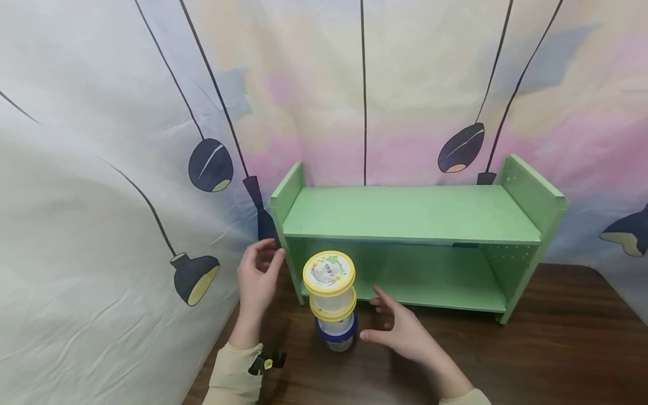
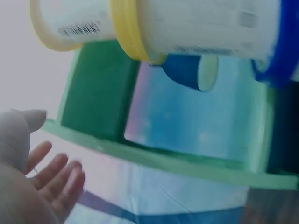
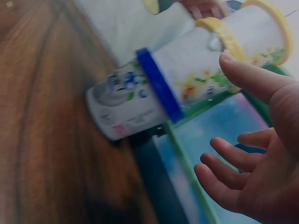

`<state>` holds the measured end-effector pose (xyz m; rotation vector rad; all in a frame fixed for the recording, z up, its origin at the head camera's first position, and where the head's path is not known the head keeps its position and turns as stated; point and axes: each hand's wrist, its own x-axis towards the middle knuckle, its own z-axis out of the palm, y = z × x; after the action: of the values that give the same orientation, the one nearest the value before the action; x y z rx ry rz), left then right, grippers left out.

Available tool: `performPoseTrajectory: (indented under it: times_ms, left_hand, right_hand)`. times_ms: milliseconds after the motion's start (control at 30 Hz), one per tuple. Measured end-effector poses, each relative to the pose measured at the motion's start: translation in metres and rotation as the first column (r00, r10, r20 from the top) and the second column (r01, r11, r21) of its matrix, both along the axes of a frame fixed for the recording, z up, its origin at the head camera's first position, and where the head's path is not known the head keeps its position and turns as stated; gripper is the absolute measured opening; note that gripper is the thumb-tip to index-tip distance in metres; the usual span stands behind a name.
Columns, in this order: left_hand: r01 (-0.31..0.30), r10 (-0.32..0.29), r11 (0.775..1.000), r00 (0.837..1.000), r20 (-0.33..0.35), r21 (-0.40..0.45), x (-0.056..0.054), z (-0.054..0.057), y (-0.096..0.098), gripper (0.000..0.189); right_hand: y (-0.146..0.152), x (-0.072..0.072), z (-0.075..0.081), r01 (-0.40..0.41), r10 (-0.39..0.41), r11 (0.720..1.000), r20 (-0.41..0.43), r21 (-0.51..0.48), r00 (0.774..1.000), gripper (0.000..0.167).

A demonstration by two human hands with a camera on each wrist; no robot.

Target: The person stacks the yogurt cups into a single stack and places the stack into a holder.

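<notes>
Three white plastic tubs stand stacked on the table in the head view. The top tub (image 1: 329,272) and the middle tub (image 1: 334,306) have yellow lids, while the bottom tub (image 1: 339,341) has a dark blue one. Flowers and blueberries are printed on their sides in the right wrist view. Left of the stack, apart from it, my left hand (image 1: 259,278) is raised with loosely bent fingers and holds nothing. My right hand (image 1: 405,333) is to the right of the stack, thumb and fingers spread, not touching any tub.
Behind the tubs stands a light green two-tier shelf (image 1: 415,214) on the dark wooden table (image 1: 572,337). A cloth printed with hanging lamps (image 1: 405,84) covers the wall behind and to the left. A black strap (image 1: 266,363) is on the left sleeve.
</notes>
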<state>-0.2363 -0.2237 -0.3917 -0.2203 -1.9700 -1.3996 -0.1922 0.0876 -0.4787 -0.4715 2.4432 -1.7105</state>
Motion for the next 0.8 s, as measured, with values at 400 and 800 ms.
performPoseTrajectory:
  times_ms: [400,800]
  left_hand:
    - [-0.056,0.055,0.998,0.996,-0.076,-0.017,-0.029,0.021,0.010,0.047]
    - [-0.137,0.126,0.989,0.978,-0.168,-0.053,-0.041,0.032,0.007,0.018]
  right_hand:
    - [-0.021,0.008,-0.022,-0.053,0.052,0.999,0.028,0.010,0.998,0.104]
    - [-0.042,0.007,-0.026,-0.060,0.059,0.998,0.007,0.020,0.998,0.109]
